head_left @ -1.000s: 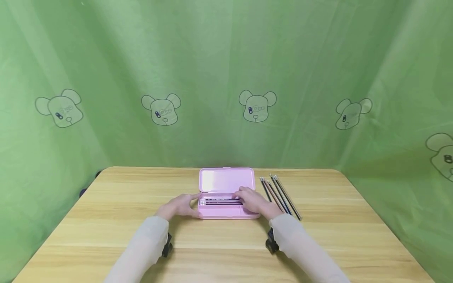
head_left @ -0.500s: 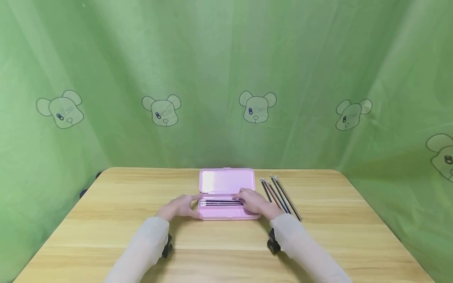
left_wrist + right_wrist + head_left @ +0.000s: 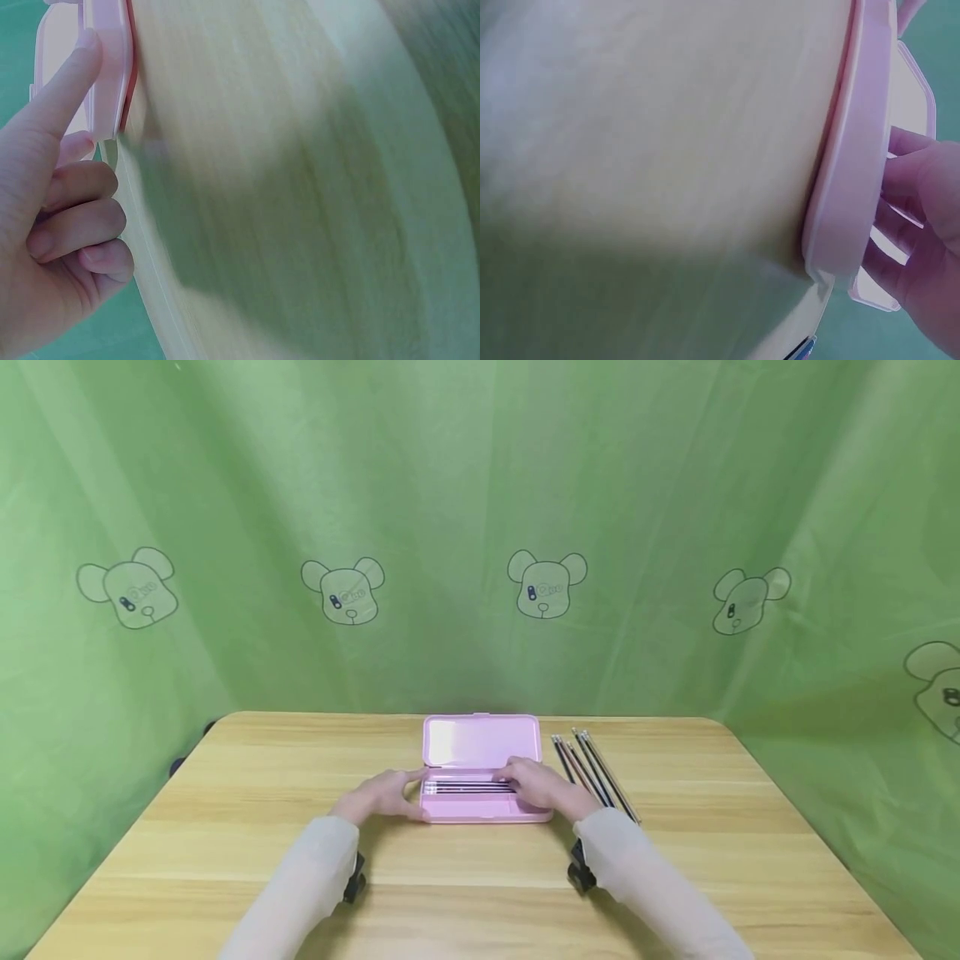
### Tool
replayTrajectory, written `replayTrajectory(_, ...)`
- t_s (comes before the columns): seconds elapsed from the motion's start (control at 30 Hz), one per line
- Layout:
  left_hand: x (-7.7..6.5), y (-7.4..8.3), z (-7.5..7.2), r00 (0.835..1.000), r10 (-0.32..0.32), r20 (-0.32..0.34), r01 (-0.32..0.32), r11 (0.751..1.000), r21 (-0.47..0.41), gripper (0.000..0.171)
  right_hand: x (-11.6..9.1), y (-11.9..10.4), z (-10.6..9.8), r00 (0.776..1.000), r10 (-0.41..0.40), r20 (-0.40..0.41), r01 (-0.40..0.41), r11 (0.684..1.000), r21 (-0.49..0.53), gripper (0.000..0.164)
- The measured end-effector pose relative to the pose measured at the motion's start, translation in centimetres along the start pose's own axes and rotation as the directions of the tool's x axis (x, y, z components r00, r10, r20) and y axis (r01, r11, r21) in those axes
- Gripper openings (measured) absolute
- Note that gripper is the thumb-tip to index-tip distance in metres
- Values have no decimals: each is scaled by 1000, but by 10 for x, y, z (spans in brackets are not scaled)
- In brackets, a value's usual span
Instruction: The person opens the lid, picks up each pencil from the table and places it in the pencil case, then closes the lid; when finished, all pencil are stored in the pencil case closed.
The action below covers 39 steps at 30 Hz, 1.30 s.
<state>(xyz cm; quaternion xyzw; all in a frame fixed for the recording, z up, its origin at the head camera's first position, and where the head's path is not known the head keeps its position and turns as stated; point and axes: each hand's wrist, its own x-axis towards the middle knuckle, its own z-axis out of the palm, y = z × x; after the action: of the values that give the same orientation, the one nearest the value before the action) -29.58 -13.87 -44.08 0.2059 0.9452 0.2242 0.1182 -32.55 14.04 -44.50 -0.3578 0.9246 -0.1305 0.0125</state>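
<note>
On cam I see L hand [image 3: 381,794] grip the pink pencil case [image 3: 465,810], but R hand [image 3: 536,782] hides the pencils' [image 3: 465,788] ends, so can't tell if it's pinching.

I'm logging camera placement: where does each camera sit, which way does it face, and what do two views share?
Head: head-worn, facing forward and down at the wooden table, pink pencil case and green curtain; left hand, right hand and sleeves show.
Left wrist: worn there, facing the case's outer wall and table; left hand at the left edge.
Right wrist: worn there, facing the case's outer wall and table; right hand at the right edge, perhaps a left finger at top.
Head and right wrist share the case and right hand.
</note>
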Motion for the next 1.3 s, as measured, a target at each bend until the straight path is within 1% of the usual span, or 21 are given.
replayTrajectory(0.17, 0, 0, -1, 1000, -4, 6, 4, 1000, -2, 86, 0, -5, -1, 1000, 0, 22, 2, 996, -92, 35)
replayTrajectory(0.27, 0, 0, -1, 1000, -11, 3, 11, 1000, -6, 86, -1, -8, -2, 1000, 1, 25, 2, 994, -113, 38)
replayTrajectory(0.37, -2, 0, -1, 1000, -13, -1, 13, 1000, -9, 86, 0, -9, -1, 1000, 8, 22, -7, 998, -70, 35)
replayTrajectory(0.53, -4, -1, -1, 1000, -16, 12, 17, 1000, -5, 87, 0, -6, -1, 1000, 10, 17, -11, 999, 48, 31)
replayTrajectory(0.63, -3, -1, -1, 1000, -13, 14, 13, 1000, -8, 88, -2, -3, -4, 1000, 27, 9, -28, 992, 123, 30)
replayTrajectory(0.73, -2, 0, -2, 1000, -10, 15, 10, 1000, -8, 89, -6, 2, -9, 999, 45, -9, -43, 984, 174, 29)
replayTrajectory(0.8, -2, 0, -2, 1000, -4, 12, 4, 1000, 0, 90, -8, 5, -12, 999, 43, -21, -38, 979, 198, 27)
replayTrajectory(0.93, 0, 0, 0, 1000, 0, 20, 0, 1000, 6, 89, -16, 13, -19, 999, 26, -42, -16, 975, 221, 25)
replayTrajectory(1.1, -1, 1, -1, 1000, -6, 19, 6, 1000, -7, 88, -29, 25, -28, 996, 17, -90, 5, 972, 235, 25)
replayTrajectory(1.23, -5, 3, -5, 1000, 9, 19, -9, 1000, -20, 89, -40, 38, -32, 994, 45, -104, -17, 967, 255, 26)
replayTrajectory(1.27, -6, 4, -6, 1000, 27, 13, -27, 1000, -4, 89, -43, 41, -33, 992, 55, -110, -26, 968, 249, 26)
replayTrajectory(1.3, -7, 4, -6, 999, 32, 13, -32, 999, -2, 89, -46, 44, -33, 991, 66, -114, -37, 969, 245, 26)
